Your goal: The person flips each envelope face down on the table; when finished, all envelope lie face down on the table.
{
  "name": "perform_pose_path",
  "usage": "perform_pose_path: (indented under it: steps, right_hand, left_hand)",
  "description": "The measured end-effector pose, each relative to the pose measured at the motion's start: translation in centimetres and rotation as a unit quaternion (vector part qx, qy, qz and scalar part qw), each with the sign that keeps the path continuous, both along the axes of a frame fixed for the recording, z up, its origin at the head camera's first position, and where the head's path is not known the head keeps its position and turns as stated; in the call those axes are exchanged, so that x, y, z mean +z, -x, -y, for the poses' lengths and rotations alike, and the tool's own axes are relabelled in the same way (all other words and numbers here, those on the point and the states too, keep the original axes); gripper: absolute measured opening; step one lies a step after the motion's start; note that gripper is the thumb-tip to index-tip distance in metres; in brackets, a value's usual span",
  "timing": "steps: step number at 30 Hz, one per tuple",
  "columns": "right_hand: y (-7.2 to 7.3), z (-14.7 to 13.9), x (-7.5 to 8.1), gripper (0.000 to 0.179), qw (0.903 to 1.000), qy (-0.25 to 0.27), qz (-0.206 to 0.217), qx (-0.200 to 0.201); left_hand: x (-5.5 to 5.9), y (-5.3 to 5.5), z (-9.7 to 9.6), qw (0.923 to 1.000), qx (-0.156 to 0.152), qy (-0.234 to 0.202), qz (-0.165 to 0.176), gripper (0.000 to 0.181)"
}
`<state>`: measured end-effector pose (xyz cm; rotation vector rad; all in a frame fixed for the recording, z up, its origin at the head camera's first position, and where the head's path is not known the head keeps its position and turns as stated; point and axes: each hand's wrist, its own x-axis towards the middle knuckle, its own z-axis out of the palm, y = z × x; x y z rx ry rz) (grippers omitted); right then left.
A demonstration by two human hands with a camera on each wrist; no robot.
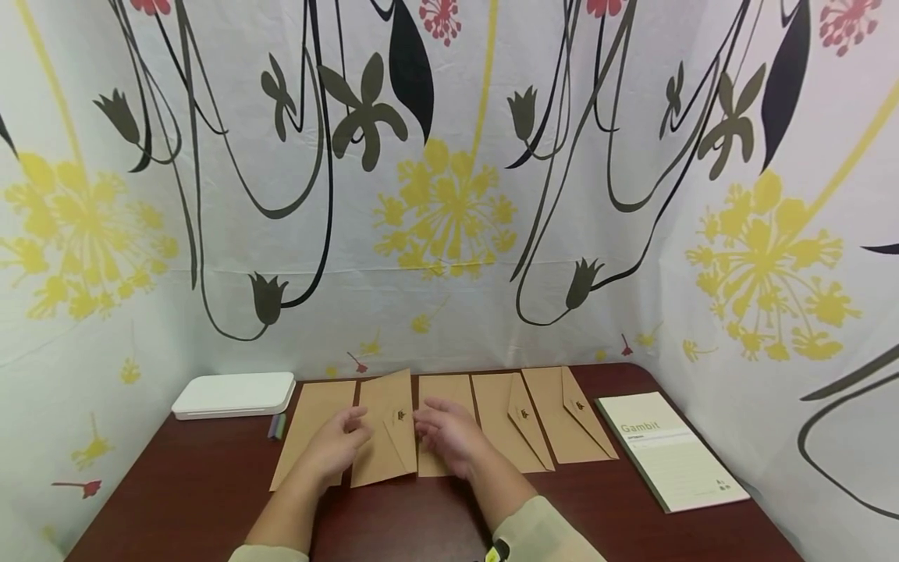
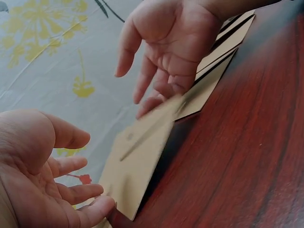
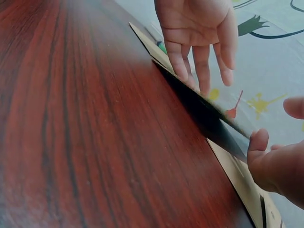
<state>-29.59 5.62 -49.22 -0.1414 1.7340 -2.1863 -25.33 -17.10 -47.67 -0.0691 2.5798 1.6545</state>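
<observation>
In the head view, several brown paper envelopes lie in a row on the table. The second envelope from the left stands tilted, its right edge raised off the tabletop and its flap side up. Over its left side is my left hand, fingers loosely bent and thumb apart. My right hand is at the raised edge, palm turned inward. The right wrist view has the little finger of that hand against the envelope's edge, with dark shadow beneath the envelope. Both palms face each other in the left wrist view.
A white flat case sits at the back left, with small coloured sticks beside it. On the right lies a pale notebook marked "Gambit". Patterned cloth hangs behind the dark red wooden table.
</observation>
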Motion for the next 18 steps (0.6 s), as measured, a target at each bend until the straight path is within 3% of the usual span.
perform_pose_path:
  steps: [7, 13, 18]
  right_hand:
    - [-0.3, 0.4, 0.1, 0.062, 0.9989, -0.018, -0.041, 0.015]
    - [-1.1, 0.9, 0.7, 0.063, 0.9968, -0.037, -0.066, 0.024]
    - [-1.6, 1.6, 1.2, 0.066, 0.9962, -0.019, -0.08, 0.03]
  left_hand:
    - [-0.4, -0.1, -0.8, 0.9999, -0.005, -0.01, -0.005, 0.056]
    - [-0.8, -0.1, -1.7, 0.9996, -0.01, -0.019, -0.02, 0.059]
    - [-0.7, -0.2, -2.1, 0.9991, -0.006, -0.034, -0.026, 0.059]
